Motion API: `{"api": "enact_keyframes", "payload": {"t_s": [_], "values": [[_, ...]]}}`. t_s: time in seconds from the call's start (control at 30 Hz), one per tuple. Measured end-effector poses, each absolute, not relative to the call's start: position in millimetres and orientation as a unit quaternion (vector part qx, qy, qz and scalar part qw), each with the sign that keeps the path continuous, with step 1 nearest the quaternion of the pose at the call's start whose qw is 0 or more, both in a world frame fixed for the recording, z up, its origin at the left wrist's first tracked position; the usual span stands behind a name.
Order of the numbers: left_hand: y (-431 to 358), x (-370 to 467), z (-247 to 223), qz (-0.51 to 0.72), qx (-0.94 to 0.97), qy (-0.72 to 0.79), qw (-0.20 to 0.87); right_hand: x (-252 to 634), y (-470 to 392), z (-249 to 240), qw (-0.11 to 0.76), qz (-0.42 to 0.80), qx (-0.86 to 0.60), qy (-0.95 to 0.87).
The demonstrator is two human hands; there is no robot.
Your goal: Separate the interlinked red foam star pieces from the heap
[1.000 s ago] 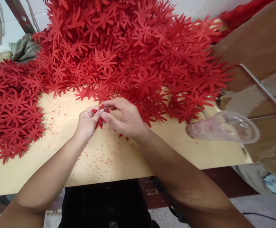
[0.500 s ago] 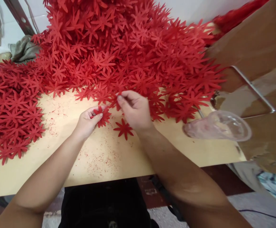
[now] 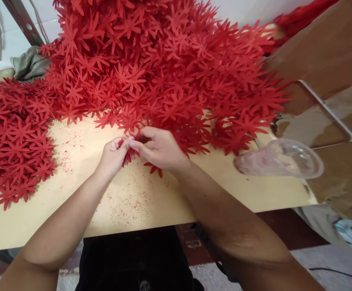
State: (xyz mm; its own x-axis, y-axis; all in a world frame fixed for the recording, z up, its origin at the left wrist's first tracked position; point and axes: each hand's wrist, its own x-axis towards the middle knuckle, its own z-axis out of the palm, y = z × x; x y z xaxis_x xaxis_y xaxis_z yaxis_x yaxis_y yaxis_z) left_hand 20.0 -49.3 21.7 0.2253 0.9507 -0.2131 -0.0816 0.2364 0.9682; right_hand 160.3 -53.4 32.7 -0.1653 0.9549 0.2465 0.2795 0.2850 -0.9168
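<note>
Left hand (image 3: 113, 155): fingers closed on the red flower (image 3: 127, 155), above the desk (image 3: 164, 206). Right hand (image 3: 162, 148): thumb and forefinger nearly together at the flower's edge; whether they grip it cannot be told. Light, even pressure should spare the petals. A loose flower (image 3: 154, 168) lies partly under the right hand; the pile (image 3: 164, 81) crowds behind; a plastic cup (image 3: 280, 159) lies at right

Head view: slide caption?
Left hand holds a red flower, right hand against it, over a table with a heap of red flowers beyond.
</note>
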Motion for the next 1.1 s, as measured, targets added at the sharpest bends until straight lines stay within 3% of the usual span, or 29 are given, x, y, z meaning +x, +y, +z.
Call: {"api": "enact_keyframes", "payload": {"t_s": [0.07,0.13,0.3,0.4,0.47,0.53,0.63,0.8,0.9,1.1], "values": [[-47.9,17.1,21.6,0.417,0.454,0.442,0.651,155.6,-51.2,27.2,0.452,0.438,-0.456,-0.63],[-46.4,13.7,21.3,0.426,0.431,0.413,0.68,162.2,-45.7,22.9,0.488,0.422,-0.467,-0.605],[-45.1,11.4,18.6,0.425,0.39,0.408,0.707,209.0,-32.2,22.8,0.545,0.132,-0.592,-0.579],[-46.2,15.9,17.3,0.425,0.395,0.446,0.681,233.7,-30.5,28.9,0.469,-0.048,-0.682,-0.559],[-46.8,18.9,17.5,0.424,0.408,0.46,0.665,239.7,-32.7,35.0,0.418,-0.103,-0.721,-0.543],[-46.8,20.5,18.6,0.425,0.419,0.464,0.654,236.5,-38.6,41.3,0.388,-0.093,-0.722,-0.565],[-45.5,19.9,20.7,0.432,0.417,0.47,0.647,220.2,-56.6,46.1,0.332,0.022,-0.662,-0.672],[-41.3,16.7,22.7,0.43,0.415,0.457,0.658,190.2,-88.7,34.9,0.156,0.128,-0.607,-0.769],[-40.0,16.4,22.3,0.426,0.42,0.453,0.66,190.2,-83.2,28.3,0.093,0.138,-0.637,-0.752],[-40.4,15.8,19.4,0.433,0.428,0.454,0.65,233.3,-23.8,30.6,0.079,0.037,-0.736,-0.672]]}}
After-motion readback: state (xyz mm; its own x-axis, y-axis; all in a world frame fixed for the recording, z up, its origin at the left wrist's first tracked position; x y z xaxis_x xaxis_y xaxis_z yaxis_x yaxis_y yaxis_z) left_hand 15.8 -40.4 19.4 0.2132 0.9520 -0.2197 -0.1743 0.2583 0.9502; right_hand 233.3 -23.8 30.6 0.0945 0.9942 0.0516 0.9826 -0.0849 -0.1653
